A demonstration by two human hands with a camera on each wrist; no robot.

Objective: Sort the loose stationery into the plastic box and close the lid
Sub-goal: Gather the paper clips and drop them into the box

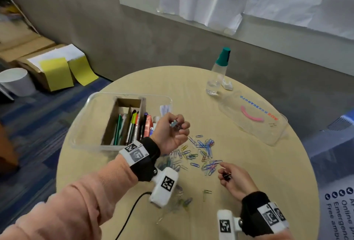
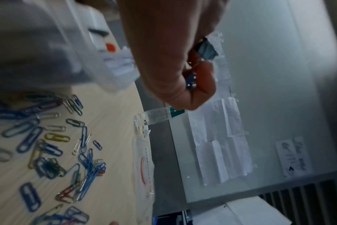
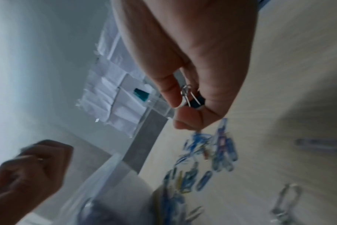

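My left hand is raised just right of the clear plastic box and grips small binder clips, a grey-blue one uppermost. In the left wrist view the grey-blue clip sticks out above my curled fingers and a blue one sits in the fist. My right hand hovers low at the near edge of the paper clip pile and pinches a black binder clip, whose wire handles show in the right wrist view. The box's clear lid lies upside down to the right.
Inside the box stands a cardboard organiser with pens. A spray bottle with a teal cap stands at the table's far edge beside a crumpled scrap. More paper clips lie scattered near the front. A black cable runs off the front edge.
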